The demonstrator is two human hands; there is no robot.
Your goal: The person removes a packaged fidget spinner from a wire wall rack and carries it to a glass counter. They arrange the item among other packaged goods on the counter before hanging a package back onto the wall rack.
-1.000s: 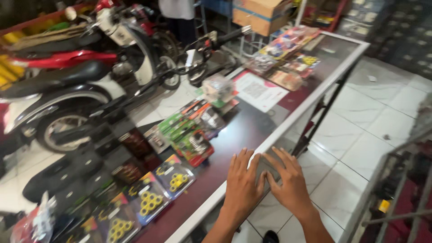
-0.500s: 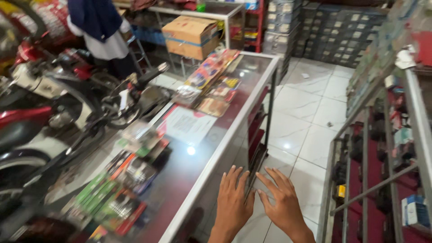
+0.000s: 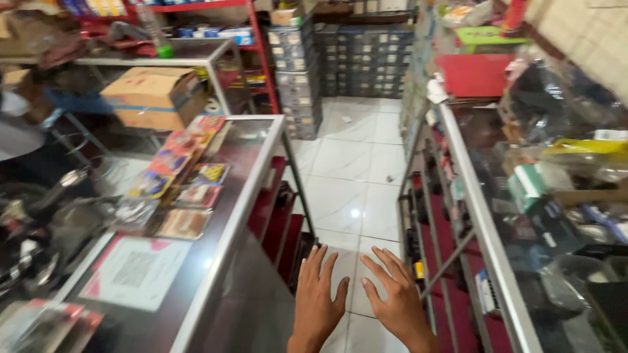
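2 hands, left (image 3: 317, 297) and right (image 3: 396, 301), fingers spread, empty, above white floor (image 3: 353, 176), right of glass table (image 3: 222, 242).

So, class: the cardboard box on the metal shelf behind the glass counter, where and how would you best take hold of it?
Grip the cardboard box with both hands on its two short ends, low down near the bottom edges, coming from the front, open side of the metal shelf. It is wide and lies flat, probably too broad for one hand. Both the left hand and right hand are empty, fingers spread.
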